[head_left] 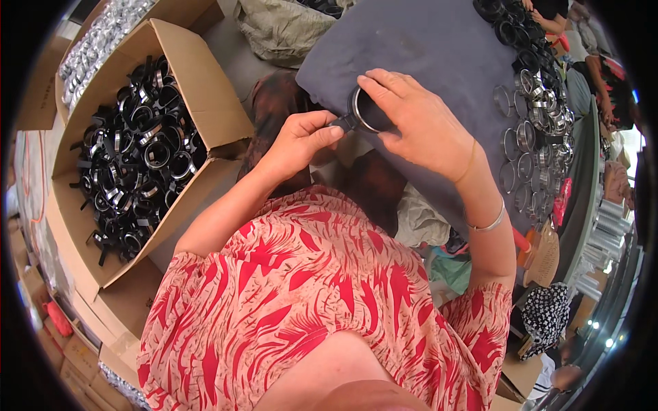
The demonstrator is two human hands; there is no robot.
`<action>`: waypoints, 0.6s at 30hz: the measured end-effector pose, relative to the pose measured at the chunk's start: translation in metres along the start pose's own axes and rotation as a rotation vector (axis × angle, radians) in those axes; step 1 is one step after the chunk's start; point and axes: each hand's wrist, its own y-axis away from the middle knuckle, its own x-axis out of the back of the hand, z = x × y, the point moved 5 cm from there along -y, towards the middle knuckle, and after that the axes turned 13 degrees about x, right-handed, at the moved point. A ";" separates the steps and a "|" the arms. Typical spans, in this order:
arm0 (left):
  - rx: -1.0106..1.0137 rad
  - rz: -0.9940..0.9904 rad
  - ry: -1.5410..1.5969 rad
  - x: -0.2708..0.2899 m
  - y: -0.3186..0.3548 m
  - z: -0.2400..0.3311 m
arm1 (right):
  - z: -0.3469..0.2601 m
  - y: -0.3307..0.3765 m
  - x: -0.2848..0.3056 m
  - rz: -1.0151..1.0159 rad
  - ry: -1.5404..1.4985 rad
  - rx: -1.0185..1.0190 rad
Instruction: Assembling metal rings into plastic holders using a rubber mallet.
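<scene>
Over the near edge of the grey cloth-covered table (411, 34), both my hands are on a black ring (351, 109) with a silver band and a short black handle. My left hand (301, 140) pinches the handle between thumb and fingers. Around the far and right side of the ring, my right hand (425, 127) curves with its fingers on the rim and its thumb at the near side. The palm hides part of the ring. To my left, a cardboard box (205, 89) holds a heap of similar black handled rings (140, 147).
Silver metal rings (528, 137) lie along the table's right side, with more black rings (507, 31) beyond them. A pale cloth sack (281, 31) stands at the far side. Shiny metal parts (99, 48) fill another box at far left. Other people's arms (552, 26) show at far right.
</scene>
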 end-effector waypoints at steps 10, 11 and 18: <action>-0.012 -0.026 -0.009 -0.001 0.001 0.001 | -0.015 -0.001 0.005 0.037 0.191 0.013; -0.019 -0.021 -0.015 -0.001 0.001 0.002 | -0.011 -0.001 0.003 0.019 0.117 -0.023; 0.000 -0.005 -0.012 -0.002 -0.001 0.001 | 0.002 -0.001 0.001 -0.051 -0.070 -0.118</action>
